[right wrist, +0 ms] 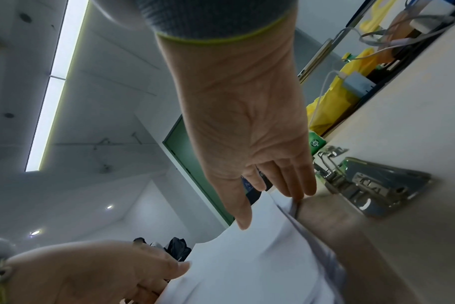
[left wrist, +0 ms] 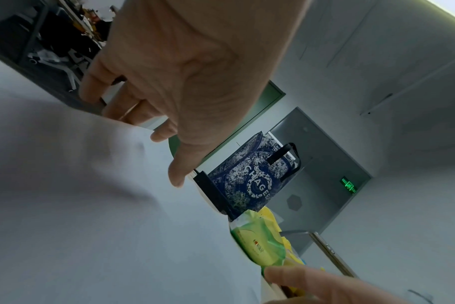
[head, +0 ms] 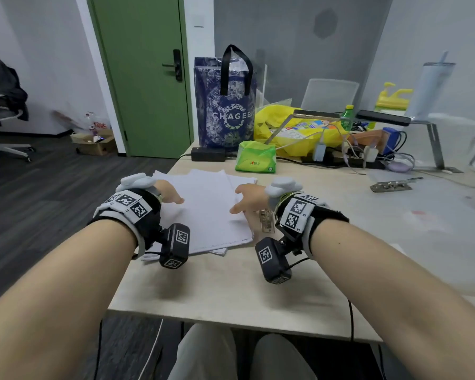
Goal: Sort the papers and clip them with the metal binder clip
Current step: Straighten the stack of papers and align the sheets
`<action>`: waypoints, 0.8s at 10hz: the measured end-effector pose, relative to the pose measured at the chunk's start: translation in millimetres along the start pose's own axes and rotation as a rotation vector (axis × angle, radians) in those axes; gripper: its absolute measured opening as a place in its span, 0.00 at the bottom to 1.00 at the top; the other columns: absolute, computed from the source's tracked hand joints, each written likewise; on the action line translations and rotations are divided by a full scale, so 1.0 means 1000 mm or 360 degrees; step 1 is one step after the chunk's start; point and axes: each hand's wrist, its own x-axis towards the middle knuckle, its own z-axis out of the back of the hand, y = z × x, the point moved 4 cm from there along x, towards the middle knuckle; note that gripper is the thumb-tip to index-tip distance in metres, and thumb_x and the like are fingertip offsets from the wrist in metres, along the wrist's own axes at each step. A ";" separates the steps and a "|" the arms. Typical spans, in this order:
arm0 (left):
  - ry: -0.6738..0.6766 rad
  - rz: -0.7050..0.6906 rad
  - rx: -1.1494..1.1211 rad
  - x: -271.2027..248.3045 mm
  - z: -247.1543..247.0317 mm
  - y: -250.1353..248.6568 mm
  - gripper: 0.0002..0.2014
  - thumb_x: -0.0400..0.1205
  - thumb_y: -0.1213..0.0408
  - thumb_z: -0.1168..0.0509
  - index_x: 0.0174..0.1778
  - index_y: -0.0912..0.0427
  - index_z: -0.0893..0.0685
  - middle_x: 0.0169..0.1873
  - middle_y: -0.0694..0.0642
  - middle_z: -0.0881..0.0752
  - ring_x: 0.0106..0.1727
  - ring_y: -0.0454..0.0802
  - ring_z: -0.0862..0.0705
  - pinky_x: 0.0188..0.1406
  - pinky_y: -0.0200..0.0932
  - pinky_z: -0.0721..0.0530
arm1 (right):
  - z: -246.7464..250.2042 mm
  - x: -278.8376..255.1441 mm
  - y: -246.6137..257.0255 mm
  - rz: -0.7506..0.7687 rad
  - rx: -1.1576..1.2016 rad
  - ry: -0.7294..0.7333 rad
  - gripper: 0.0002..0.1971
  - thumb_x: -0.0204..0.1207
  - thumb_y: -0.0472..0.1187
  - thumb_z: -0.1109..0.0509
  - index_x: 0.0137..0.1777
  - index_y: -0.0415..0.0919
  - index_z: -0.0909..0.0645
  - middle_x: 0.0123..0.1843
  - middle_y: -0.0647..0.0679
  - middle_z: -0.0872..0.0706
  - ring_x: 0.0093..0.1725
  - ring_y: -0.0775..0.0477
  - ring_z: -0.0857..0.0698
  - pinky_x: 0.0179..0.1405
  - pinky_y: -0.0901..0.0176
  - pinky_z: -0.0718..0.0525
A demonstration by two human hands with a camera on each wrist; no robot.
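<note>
A blue patterned bag point(head: 225, 105) at twelve o'clock on the table reads "CHAGEE" in white letters, legible in both the head and left wrist views. A cardboard box point(head: 93, 141) on the floor at ten o'clock bears red lettering too blurred to read. The green tissue pack point(head: 255, 156) carries a small logo, unreadable.

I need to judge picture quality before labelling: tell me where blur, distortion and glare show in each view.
Head view: wide-angle bending at the edges, the papers fairly sharp. Left wrist view: papers smeared and shadowed, left hand close and soft. Right wrist view: ceiling light glares, metal binder clip reflects light.
</note>
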 end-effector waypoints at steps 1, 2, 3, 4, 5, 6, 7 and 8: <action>-0.0046 0.0003 -0.0019 0.000 0.006 0.001 0.25 0.88 0.57 0.45 0.76 0.71 0.31 0.74 0.63 0.26 0.76 0.59 0.27 0.73 0.46 0.30 | 0.002 0.002 0.001 0.0027 0.0026 -0.0034 0.35 0.79 0.48 0.33 0.81 0.34 0.39 0.80 0.42 0.32 0.78 0.42 0.31 0.71 0.57 0.30; -0.0007 -0.0017 -0.0007 -0.001 0.004 -0.001 0.25 0.88 0.59 0.45 0.77 0.70 0.35 0.75 0.65 0.29 0.77 0.60 0.29 0.73 0.46 0.29 | 0.003 0.002 0.003 0.0040 0.0057 -0.0052 0.33 0.79 0.48 0.33 0.80 0.34 0.38 0.79 0.42 0.32 0.77 0.42 0.31 0.71 0.57 0.29; -0.0021 -0.0041 0.0048 -0.002 0.002 -0.004 0.26 0.87 0.54 0.44 0.77 0.67 0.33 0.76 0.63 0.29 0.76 0.59 0.28 0.71 0.45 0.28 | 0.003 0.004 0.007 0.0054 0.0047 -0.0063 0.32 0.79 0.47 0.33 0.79 0.34 0.36 0.78 0.42 0.31 0.77 0.42 0.30 0.72 0.56 0.31; 0.0007 -0.0072 0.0105 0.000 0.000 -0.007 0.25 0.86 0.52 0.43 0.75 0.66 0.28 0.74 0.60 0.25 0.74 0.58 0.26 0.72 0.46 0.30 | 0.003 0.006 0.010 0.0053 0.0016 -0.0060 0.31 0.79 0.47 0.33 0.78 0.33 0.34 0.78 0.41 0.29 0.76 0.41 0.29 0.74 0.53 0.30; 0.0044 -0.0097 0.0081 -0.001 -0.001 -0.011 0.25 0.86 0.53 0.43 0.74 0.66 0.28 0.73 0.60 0.24 0.74 0.57 0.26 0.72 0.45 0.30 | 0.001 0.010 0.009 0.0027 -0.0011 -0.0061 0.30 0.77 0.49 0.31 0.75 0.34 0.31 0.75 0.42 0.27 0.74 0.40 0.27 0.75 0.49 0.29; 0.0013 -0.0094 0.0078 0.001 0.000 -0.011 0.25 0.86 0.52 0.43 0.74 0.66 0.28 0.72 0.62 0.23 0.74 0.58 0.25 0.72 0.46 0.29 | 0.000 0.011 0.010 0.0031 -0.0061 -0.0072 0.31 0.76 0.50 0.31 0.76 0.36 0.31 0.75 0.43 0.26 0.74 0.41 0.26 0.74 0.49 0.28; 0.0037 -0.0055 0.0040 0.004 -0.001 -0.010 0.26 0.87 0.53 0.43 0.76 0.67 0.31 0.75 0.64 0.27 0.75 0.61 0.28 0.71 0.47 0.27 | 0.006 0.012 0.012 0.0090 0.0087 -0.0241 0.30 0.75 0.41 0.29 0.76 0.34 0.32 0.71 0.40 0.23 0.69 0.40 0.22 0.69 0.51 0.23; 0.0067 -0.0055 -0.0018 0.011 -0.003 -0.007 0.25 0.87 0.54 0.45 0.73 0.69 0.29 0.73 0.64 0.26 0.73 0.61 0.27 0.62 0.45 0.26 | 0.010 0.015 0.009 0.0034 0.0240 -0.0329 0.24 0.73 0.39 0.29 0.69 0.31 0.24 0.57 0.37 0.17 0.55 0.38 0.16 0.53 0.51 0.18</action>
